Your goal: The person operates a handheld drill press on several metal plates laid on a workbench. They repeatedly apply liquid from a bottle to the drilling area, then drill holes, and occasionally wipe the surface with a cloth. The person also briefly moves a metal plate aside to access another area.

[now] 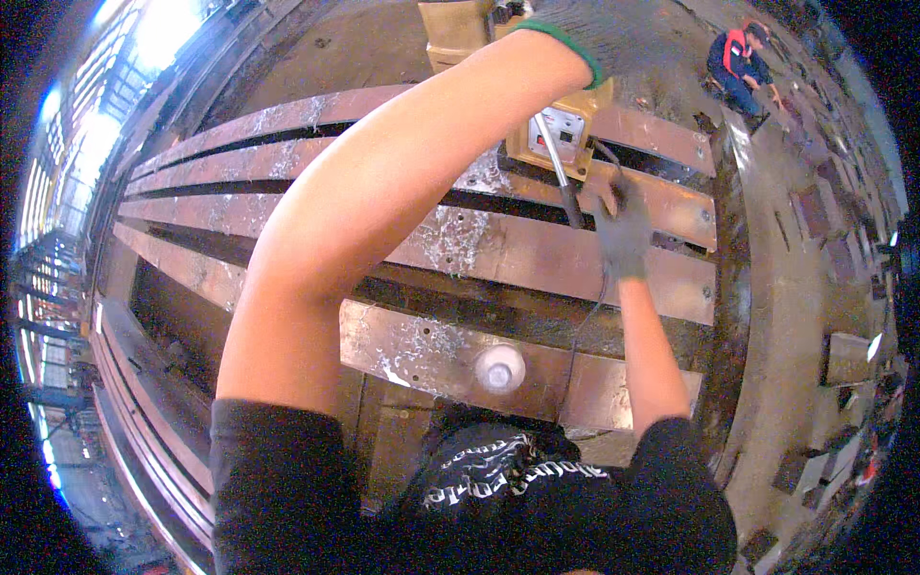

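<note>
A yellow machine (559, 134) with a pale control panel stands on the far part of several long brown steel beams (537, 244). From its front slants a metal lever (554, 153) with a black grip. My left arm reaches across to the machine's top, and my left hand (613, 43), in a dark glove with a green cuff, is blurred there with its fingers unclear. Right beside the lever's grip is my right hand (623, 225) in a grey glove. Its fingers curl round something dark, near a dark cable-like piece (608, 156); what they hold is hard to make out.
A white round container (499, 369) stands on the nearest beam. Pale metal shavings (455, 240) lie scattered over the beams, with dark gaps between them. A thin cord (577, 350) hangs toward me. Another person (740, 67) crouches at the far right, near loose metal pieces (815, 470).
</note>
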A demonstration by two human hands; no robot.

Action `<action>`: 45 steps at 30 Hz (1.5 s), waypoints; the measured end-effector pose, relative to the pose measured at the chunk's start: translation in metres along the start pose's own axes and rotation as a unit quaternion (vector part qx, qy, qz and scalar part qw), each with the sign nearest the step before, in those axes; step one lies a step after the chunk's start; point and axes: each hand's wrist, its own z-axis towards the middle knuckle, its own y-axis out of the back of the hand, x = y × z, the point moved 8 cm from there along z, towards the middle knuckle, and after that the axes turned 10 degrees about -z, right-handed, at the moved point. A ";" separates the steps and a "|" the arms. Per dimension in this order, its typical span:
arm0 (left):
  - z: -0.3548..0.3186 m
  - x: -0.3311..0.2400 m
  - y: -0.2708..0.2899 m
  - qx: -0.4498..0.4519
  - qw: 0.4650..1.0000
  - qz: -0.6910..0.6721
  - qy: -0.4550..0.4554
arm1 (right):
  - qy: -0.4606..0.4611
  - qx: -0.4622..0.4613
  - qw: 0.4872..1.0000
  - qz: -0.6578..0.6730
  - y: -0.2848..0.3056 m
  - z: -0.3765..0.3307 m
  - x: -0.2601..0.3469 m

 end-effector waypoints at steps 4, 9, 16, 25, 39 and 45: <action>0.003 0.004 -0.015 0.016 0.990 0.141 0.017 | 0.043 -0.025 0.996 -0.076 -0.039 0.077 0.037; 0.003 -0.009 0.002 0.040 0.995 0.082 0.052 | -0.033 -0.028 0.998 -0.048 -0.050 0.090 0.019; 0.014 -0.037 -0.073 -0.059 0.998 -0.007 0.009 | 0.397 -0.076 0.900 -0.163 -0.015 0.024 0.152; -0.053 -0.145 -0.082 0.155 0.943 -0.284 0.084 | 0.491 -0.072 0.838 -0.226 -0.050 0.039 0.116; -0.554 0.192 -0.205 0.202 0.742 -0.032 0.639 | 0.083 0.047 0.993 0.069 -0.175 0.052 -0.024; -0.543 0.188 -0.218 0.226 0.825 -0.102 0.508 | 0.060 0.056 0.996 0.045 -0.177 0.051 -0.048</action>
